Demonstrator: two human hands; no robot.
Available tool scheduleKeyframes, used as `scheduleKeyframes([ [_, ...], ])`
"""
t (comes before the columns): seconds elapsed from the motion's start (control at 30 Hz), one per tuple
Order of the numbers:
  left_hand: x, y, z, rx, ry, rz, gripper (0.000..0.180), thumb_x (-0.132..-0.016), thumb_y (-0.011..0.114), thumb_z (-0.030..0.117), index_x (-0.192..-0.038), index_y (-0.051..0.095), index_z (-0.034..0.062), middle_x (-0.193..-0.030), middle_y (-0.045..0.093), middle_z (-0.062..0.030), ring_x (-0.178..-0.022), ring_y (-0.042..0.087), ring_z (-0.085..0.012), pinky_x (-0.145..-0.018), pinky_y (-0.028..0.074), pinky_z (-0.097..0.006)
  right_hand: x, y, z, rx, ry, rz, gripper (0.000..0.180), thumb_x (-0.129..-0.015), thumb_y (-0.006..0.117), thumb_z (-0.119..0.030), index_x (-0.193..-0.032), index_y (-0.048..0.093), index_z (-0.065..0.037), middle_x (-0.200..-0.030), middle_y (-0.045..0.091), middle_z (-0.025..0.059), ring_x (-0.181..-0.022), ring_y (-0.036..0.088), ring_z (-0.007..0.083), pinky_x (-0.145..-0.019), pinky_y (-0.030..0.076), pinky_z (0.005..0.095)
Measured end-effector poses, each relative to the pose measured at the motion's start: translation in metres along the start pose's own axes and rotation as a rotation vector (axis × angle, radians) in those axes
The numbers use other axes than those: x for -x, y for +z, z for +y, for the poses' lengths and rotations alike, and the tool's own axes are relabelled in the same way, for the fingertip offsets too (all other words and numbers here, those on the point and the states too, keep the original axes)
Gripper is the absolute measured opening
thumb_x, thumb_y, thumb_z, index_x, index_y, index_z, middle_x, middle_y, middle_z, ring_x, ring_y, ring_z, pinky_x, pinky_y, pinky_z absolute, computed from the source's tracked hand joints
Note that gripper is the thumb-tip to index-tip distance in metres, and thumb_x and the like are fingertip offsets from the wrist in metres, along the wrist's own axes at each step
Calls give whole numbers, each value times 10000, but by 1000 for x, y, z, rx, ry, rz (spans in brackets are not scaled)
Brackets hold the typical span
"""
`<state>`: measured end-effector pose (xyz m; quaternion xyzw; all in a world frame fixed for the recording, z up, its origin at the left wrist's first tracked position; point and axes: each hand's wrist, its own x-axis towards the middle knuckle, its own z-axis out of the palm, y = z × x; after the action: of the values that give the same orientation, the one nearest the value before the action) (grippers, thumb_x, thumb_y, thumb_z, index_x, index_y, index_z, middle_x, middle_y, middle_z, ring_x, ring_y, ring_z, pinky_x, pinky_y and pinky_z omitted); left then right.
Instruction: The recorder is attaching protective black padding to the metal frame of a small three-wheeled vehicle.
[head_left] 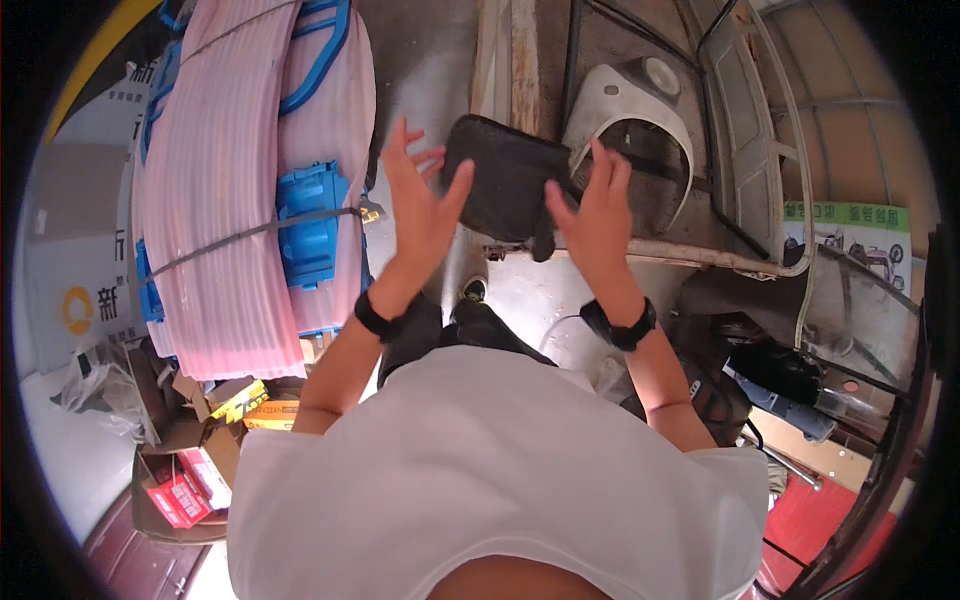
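A black, flat piece with rounded corners [505, 182] and a short tab at its lower right lies between my two hands, in front of a wooden beam. On its left side is my left hand [420, 195], fingers spread and thumb overlapping the piece's left edge. My right hand [597, 212] is opposite, with its fingers apart and its thumb over the right edge. Neither hand is wrapped round the piece; whether the thumbs touch it, I cannot tell. A dark band sits on each wrist.
At left stands a stack of pink-wrapped sheets [215, 190] with blue plastic parts [308, 225], strapped together. A white curved fairing [628, 110] lies beyond my right hand, next to a worn frame [690, 258]. Lower left, an open cardboard box [185, 450] holds small packages.
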<state>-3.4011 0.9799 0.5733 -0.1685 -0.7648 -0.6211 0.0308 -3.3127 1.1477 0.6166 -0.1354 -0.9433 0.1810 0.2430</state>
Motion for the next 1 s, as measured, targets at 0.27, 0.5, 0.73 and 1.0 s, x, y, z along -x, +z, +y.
scheduleKeyframes([
  [0.27,81,64,-63,192,-145,-356,456,-980,406,217,-1311,303,-80,-1201,394,-243,-1112,431,-381,-1004,305,-420,90,110,29,-811,375,-268,386,-961,446,-252,-1220,429,33,-1108,508,245,-1055,497,390,-912,381,421],
  [0.5,107,88,-119,220,42,-184,479,-921,457,325,-1175,391,-76,-1044,398,-202,-938,404,-316,-879,301,-403,125,146,67,-404,16,-213,488,-808,555,-176,-1222,421,45,-1158,461,243,-1083,344,411,-966,263,503],
  [0.73,88,82,-116,-1,179,-222,503,-969,364,376,-1167,418,-83,-1069,458,-237,-982,428,-395,-866,310,-494,101,125,73,-491,-22,-483,402,-895,470,-162,-1242,429,37,-1233,415,233,-1111,346,386,-989,255,486],
  [1.0,13,78,-52,71,107,-302,547,-1001,304,391,-1168,425,-116,-998,550,-346,-957,529,-495,-793,424,-467,10,101,32,-848,440,-251,536,-979,404,-430,-1147,505,69,-1013,618,215,-938,592,318,-830,437,400],
])
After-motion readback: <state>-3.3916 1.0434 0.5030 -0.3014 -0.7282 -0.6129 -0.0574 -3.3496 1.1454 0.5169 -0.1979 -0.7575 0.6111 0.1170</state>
